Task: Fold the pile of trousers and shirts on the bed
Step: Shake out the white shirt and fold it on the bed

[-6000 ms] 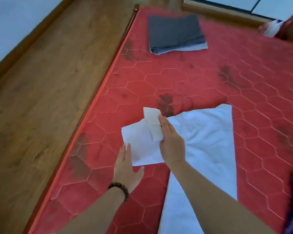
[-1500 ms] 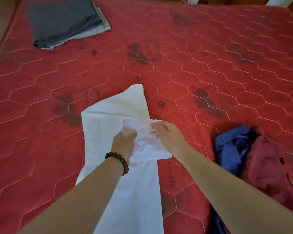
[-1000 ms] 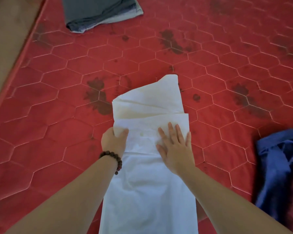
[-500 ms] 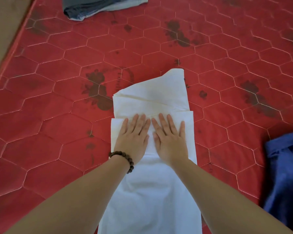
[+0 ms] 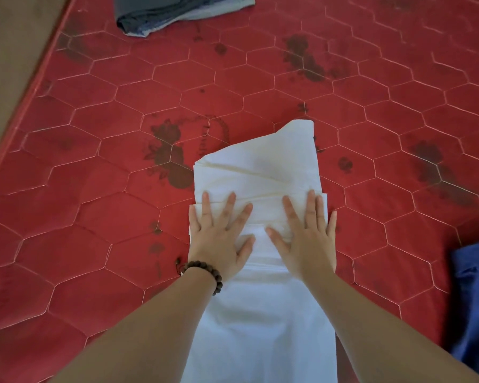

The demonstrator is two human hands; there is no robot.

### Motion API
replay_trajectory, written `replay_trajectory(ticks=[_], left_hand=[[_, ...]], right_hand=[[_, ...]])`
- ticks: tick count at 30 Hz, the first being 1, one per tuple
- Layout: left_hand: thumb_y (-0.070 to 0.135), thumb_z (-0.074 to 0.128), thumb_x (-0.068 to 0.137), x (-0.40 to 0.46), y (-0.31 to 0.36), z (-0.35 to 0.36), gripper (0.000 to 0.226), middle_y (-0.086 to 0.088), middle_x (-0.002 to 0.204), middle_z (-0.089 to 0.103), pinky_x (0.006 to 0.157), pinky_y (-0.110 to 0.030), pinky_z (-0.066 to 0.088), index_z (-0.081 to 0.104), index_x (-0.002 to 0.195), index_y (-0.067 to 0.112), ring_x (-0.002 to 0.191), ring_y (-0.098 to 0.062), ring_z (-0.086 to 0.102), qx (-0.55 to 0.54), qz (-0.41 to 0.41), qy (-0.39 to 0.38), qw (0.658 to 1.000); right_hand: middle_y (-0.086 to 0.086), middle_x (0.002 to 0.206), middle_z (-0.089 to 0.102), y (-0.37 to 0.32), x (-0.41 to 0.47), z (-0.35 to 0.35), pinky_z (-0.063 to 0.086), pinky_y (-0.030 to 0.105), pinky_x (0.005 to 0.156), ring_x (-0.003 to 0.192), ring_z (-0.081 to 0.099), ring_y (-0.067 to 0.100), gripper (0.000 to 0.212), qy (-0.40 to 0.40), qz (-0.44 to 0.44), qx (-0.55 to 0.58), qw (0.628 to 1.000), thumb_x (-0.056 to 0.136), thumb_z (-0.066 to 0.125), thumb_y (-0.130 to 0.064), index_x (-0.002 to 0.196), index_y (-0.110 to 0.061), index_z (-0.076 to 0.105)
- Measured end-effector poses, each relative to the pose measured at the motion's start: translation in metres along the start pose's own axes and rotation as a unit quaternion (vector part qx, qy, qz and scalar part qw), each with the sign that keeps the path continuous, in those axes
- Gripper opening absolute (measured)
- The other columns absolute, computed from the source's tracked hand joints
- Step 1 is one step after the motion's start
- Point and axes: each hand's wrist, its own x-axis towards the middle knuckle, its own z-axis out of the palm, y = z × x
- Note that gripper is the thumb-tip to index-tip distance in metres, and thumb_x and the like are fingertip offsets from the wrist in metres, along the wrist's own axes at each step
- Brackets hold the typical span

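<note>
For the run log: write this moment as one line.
step: smoothing fold | left hand: flat on white garment | right hand: flat on it | folded stack: far left | blue garment: unfolded, right

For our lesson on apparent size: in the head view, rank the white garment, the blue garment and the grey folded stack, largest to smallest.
1. white garment
2. blue garment and grey folded stack: both cut off by the frame, so unranked.
</note>
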Motion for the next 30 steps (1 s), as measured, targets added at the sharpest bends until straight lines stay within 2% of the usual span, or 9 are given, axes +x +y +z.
replay_trajectory(ticks=[7,10,12,14,17,19,23,27,30], left_hand=[[0.068,0.005,0.087,0.003,-0.003,-0.011,0.067,0.01,0.156,-0.027,0.11,-0.066,-0.009,-0.017,0.145,0.044,0.138,-0.031,-0.035,-0.012,0.002,-0.061,0.998],[0.058,0.01,0.094,-0.009,0.002,-0.029,0.065,0.0,0.156,-0.028,0.109,-0.067,-0.011,-0.02,0.147,0.033,0.141,-0.03,-0.03,0.044,-0.005,-0.049,0.998],[0.046,0.014,0.098,-0.035,0.017,-0.035,0.062,-0.007,0.16,-0.014,0.113,-0.063,-0.006,-0.006,0.152,0.021,0.146,-0.03,-0.017,0.056,-0.003,-0.007,0.998],[0.033,0.02,0.096,-0.074,0.038,-0.029,0.059,-0.011,0.16,0.01,0.117,-0.057,0.005,0.019,0.151,0.011,0.148,-0.03,0.004,0.028,0.047,0.006,0.999],[0.027,0.023,0.091,-0.124,0.051,-0.006,0.057,-0.009,0.153,0.034,0.116,-0.05,0.022,0.042,0.143,0.01,0.144,-0.025,0.022,-0.014,0.057,-0.023,0.998],[0.036,0.023,0.095,-0.138,0.044,0.009,0.056,-0.003,0.156,0.027,0.114,-0.048,0.019,0.037,0.146,0.017,0.145,-0.024,0.021,-0.033,0.026,-0.037,0.998],[0.052,0.018,0.097,-0.14,0.03,0.027,0.061,0.004,0.161,0.004,0.119,-0.043,0.002,0.011,0.153,0.029,0.148,-0.019,-0.002,-0.027,0.02,-0.009,0.999],[0.05,0.015,0.096,-0.143,0.019,0.026,0.063,-0.001,0.161,0.002,0.12,-0.039,0.004,0.008,0.153,0.024,0.148,-0.02,-0.003,-0.023,0.005,0.007,1.0],[0.048,0.003,0.096,-0.157,0.003,0.021,0.064,-0.003,0.161,0.001,0.12,-0.042,0.0,0.001,0.153,0.019,0.148,-0.018,-0.003,0.026,-0.028,0.008,0.999]], right_hand=[[0.007,0.154,-0.035,0.007,0.004,-0.01,-0.012,0.052,0.117,0.142,-0.033,0.022,0.077,-0.081,-0.028,0.014,0.996,0.081,-0.001,-0.079,0.147,-0.043,-0.018],[0.012,0.159,-0.021,0.005,-0.013,-0.024,-0.007,0.054,0.118,0.146,-0.021,0.026,0.07,-0.064,-0.014,-0.007,0.998,0.092,0.006,-0.065,0.153,-0.034,-0.005],[0.015,0.161,0.001,-0.007,-0.045,-0.027,0.001,0.056,0.118,0.149,-0.002,0.03,0.06,0.022,-0.033,0.032,0.999,0.1,0.025,-0.046,0.154,-0.02,0.019],[0.015,0.158,0.021,-0.027,-0.089,-0.016,0.011,0.058,0.117,0.147,0.015,0.032,0.054,0.068,-0.123,0.07,0.988,0.096,0.036,-0.029,0.147,-0.009,0.036],[0.009,0.155,0.027,-0.046,-0.145,0.011,0.019,0.055,0.113,0.145,0.024,0.027,0.053,0.038,-0.168,0.06,0.983,0.094,0.037,-0.025,0.143,-0.005,0.043],[0.007,0.157,0.024,-0.044,-0.158,0.024,0.02,0.054,0.113,0.146,0.021,0.025,0.055,0.017,-0.151,0.04,0.988,0.096,0.034,-0.029,0.146,-0.006,0.037],[0.004,0.158,0.021,-0.04,-0.158,0.03,0.019,0.056,0.115,0.148,0.017,0.023,0.055,0.029,-0.144,0.044,0.988,0.098,0.03,-0.033,0.149,-0.011,0.032],[0.002,0.16,0.016,-0.028,-0.161,0.026,0.009,0.057,0.118,0.149,0.012,0.022,0.058,0.015,-0.121,0.011,0.993,0.099,0.024,-0.046,0.152,-0.023,0.024],[-0.002,0.162,0.001,0.004,-0.174,0.028,0.001,0.057,0.118,0.149,-0.003,0.018,0.061,-0.007,-0.055,-0.027,0.998,0.097,0.009,-0.051,0.153,-0.027,0.005]])
